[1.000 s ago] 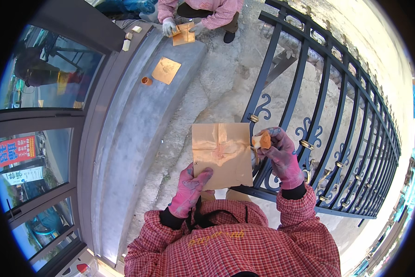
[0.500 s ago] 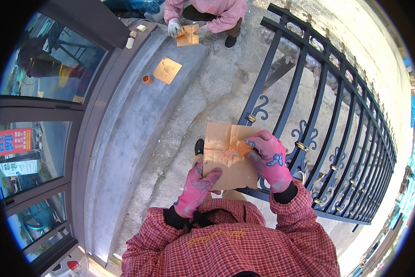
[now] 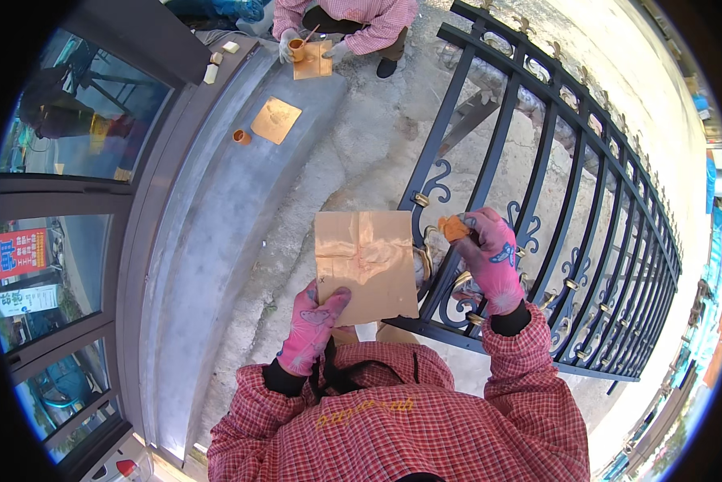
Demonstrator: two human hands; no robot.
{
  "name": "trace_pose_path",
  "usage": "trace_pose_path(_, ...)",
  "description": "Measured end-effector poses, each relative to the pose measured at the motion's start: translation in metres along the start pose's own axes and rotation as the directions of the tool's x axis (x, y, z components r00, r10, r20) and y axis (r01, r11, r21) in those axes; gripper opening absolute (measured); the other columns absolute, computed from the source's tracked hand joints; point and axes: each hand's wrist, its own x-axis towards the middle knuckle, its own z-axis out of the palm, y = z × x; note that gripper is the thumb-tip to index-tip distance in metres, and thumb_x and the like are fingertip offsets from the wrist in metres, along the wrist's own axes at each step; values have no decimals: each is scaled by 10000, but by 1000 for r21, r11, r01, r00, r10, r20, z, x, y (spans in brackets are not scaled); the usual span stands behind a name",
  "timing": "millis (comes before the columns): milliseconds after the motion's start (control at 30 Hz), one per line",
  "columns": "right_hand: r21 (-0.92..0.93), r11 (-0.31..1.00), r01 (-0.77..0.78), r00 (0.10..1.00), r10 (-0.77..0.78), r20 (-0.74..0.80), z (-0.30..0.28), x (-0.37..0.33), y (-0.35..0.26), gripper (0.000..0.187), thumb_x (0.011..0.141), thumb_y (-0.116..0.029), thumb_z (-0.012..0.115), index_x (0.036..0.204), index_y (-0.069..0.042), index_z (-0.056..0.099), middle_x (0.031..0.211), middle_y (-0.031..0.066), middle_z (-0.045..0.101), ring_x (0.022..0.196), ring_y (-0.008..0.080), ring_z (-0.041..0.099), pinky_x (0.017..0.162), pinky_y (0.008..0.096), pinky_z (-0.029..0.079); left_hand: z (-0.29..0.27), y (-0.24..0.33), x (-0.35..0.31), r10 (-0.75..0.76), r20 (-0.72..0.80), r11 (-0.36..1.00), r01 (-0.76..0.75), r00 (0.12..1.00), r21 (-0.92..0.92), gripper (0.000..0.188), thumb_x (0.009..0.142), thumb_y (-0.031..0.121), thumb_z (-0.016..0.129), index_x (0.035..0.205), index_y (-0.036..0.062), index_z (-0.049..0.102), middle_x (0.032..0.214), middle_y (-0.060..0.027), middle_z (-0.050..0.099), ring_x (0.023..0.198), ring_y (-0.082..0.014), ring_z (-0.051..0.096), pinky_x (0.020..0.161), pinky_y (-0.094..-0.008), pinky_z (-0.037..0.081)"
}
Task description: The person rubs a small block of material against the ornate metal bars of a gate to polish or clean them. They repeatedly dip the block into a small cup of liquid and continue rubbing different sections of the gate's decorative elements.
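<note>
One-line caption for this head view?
Left hand holds cardboard; right hand dabs orange sponge at black fence.

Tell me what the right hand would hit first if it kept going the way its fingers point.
Probably the cardboard sheet: the right hand, pinching an orange sponge, points left toward the sheet's edge. The fence scrollwork lies between, but depth is unclear.

paint-smeared cardboard sheet (image 3: 366, 263) (creased), orange sponge (image 3: 455, 227)
</note>
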Motion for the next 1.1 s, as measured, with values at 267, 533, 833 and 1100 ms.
trace_pose_path(267, -10, 989, -150, 986, 151, 75, 22, -3, 86, 261, 702, -27, 670, 960, -45, 637, 866, 104, 566, 752, 262, 602, 651, 315, 475, -25, -11, -9, 40, -122, 994, -52, 992, -94, 418, 822, 271, 628, 1104, -14, 507, 915, -78, 610, 678, -151, 627, 467, -242, 520)
trace_pose_path(533, -304, 947, -104, 974, 159, 163, 43, 27, 89, 234, 688, -130, 686, 921, -113, 663, 900, 89, 589, 817, 295, 608, 682, 375, 492, -34, -10, -18, -38, -164, 996, 24, 986, -86, 314, 874, 176, 570, 1103, -31, 510, 920, -89, 617, 698, -155, 642, 484, -242, 548)
trace_pose_path(833, -384, 907, 175, 949, -51, 312, 48, 29, 91, 240, 676, -101, 683, 915, -90, 670, 830, 85, 590, 804, 277, 612, 679, 361, 494, -40, -12, -21, -56, -218, 996, 38, 974, -85, 383, 834, 230, 593, 1108, -22, 500, 905, -92, 615, 669, -166, 626, 452, -255, 506)
trace_pose_path(1100, -466, 866, 180, 950, -30, 312, 52, 24, 94, 211, 686, -131, 677, 898, -125, 674, 877, 82, 603, 841, 279, 613, 685, 370, 496, -46, -19, -25, -23, -225, 995, 1, 974, -101, 391, 830, 233, 603, 1106, -23, 499, 904, -89, 611, 664, -169, 624, 445, -261, 506)
